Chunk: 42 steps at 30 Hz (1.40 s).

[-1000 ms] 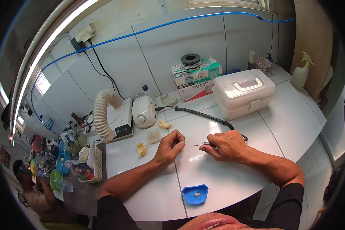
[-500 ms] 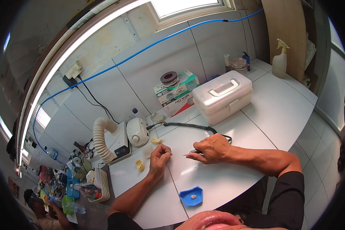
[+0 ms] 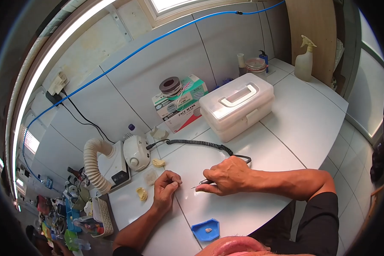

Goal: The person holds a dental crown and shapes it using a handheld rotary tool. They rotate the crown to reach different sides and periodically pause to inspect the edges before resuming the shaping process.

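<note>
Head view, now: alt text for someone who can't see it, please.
A right hand holds a corded handpiece over a white table, tip toward the left hand; yellow dental casts, a blue tray and a carry case sit nearby.

Worktop, seen from above. The surface [image 3: 307,117] is white and glossy, crossed by dark seams, with a curved edge at the right. Along its rear, from left to right, stand a white unit with a ribbed hose [image 3: 119,173], a rounded white unit with a knob [image 3: 136,155], a pale irregular block [image 3: 159,134], the lower face-mask box [image 3: 182,120] of a stack, a translucent lidded case [image 3: 239,113], a round clear container [image 3: 256,66] and a spray bottle [image 3: 303,67]. A coiled black cord [image 3: 200,143] crosses the middle. Two yellowish pieces, one [image 3: 158,163] nearer the rear and one [image 3: 141,194] nearer the front, lie beside a small translucent square item [image 3: 150,176]. A blue angular tray [image 3: 199,234] lies near the front edge.
</note>
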Each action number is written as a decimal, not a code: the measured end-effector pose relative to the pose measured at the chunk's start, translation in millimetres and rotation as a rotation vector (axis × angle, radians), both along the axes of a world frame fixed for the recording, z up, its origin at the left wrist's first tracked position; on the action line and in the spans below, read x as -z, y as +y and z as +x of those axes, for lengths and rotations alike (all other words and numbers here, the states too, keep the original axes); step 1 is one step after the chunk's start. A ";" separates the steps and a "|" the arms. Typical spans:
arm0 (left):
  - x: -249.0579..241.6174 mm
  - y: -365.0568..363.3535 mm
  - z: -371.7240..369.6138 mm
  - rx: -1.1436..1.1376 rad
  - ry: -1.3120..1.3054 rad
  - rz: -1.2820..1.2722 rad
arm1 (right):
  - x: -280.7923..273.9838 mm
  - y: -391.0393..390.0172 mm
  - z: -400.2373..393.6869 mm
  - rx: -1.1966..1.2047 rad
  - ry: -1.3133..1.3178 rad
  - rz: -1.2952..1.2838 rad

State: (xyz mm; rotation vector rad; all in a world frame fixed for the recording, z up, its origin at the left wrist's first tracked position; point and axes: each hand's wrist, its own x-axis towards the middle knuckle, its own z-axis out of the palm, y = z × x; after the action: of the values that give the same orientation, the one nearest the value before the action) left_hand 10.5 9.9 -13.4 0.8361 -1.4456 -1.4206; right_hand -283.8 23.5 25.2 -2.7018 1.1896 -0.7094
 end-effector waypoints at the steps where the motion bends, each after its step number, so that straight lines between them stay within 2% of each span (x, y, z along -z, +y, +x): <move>1: -0.5 0.2 0.2 0.014 0.014 0.016 | 1.9 -1.0 -0.2 -0.009 -0.007 -0.012; 6: 0.6 -3.3 1.9 0.095 -0.012 -0.028 | -1.2 -7.8 -0.8 0.012 0.073 0.073; 10: -8.5 -6.4 -3.6 0.092 -0.207 -0.068 | 1.3 -17.1 5.9 0.012 0.072 0.126; 15: -10.9 -11.0 -3.2 0.065 -0.333 -0.164 | -4.8 -21.4 9.7 0.016 0.133 0.219; 42: -16.0 -10.7 -8.8 0.076 -0.359 -0.175 | -8.4 -23.0 10.7 0.008 0.155 0.248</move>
State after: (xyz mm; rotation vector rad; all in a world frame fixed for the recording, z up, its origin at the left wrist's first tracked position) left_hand 1.6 -0.8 2.5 0.9657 -1.8610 -1.2172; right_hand -273.1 0.5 33.7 -2.5817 1.2300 -0.3311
